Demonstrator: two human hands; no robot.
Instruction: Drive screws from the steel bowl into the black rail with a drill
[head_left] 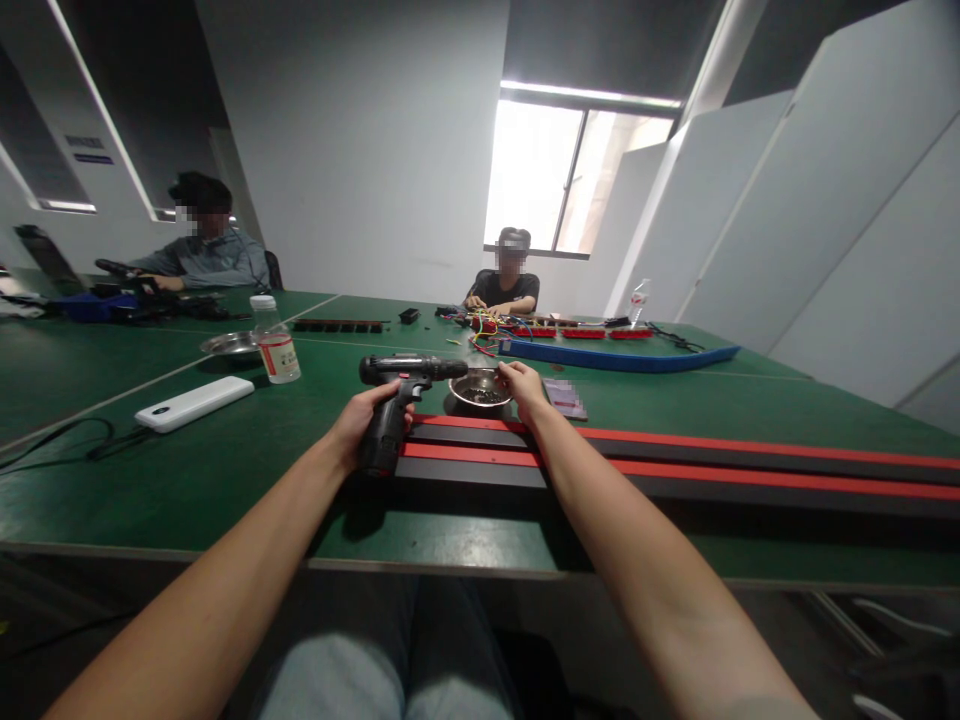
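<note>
My left hand (358,424) is wrapped round the grip of a black cordless screwdriver (399,398), whose barrel points right over the table. My right hand (523,388) reaches to the rim of a small metal bowl (480,387) that holds dark small parts; its fingers are curled at the bowl's edge, and whether they pinch anything I cannot make out. Just in front of both hands lies a long black strip with red stripes (675,470), running off to the right.
On the green table (187,470) lie a white power bank (195,403), a clear bottle (274,340), a metal dish (231,344), a phone (564,398) and a blue strip (622,358). Two other people sit at the far side with wires and parts.
</note>
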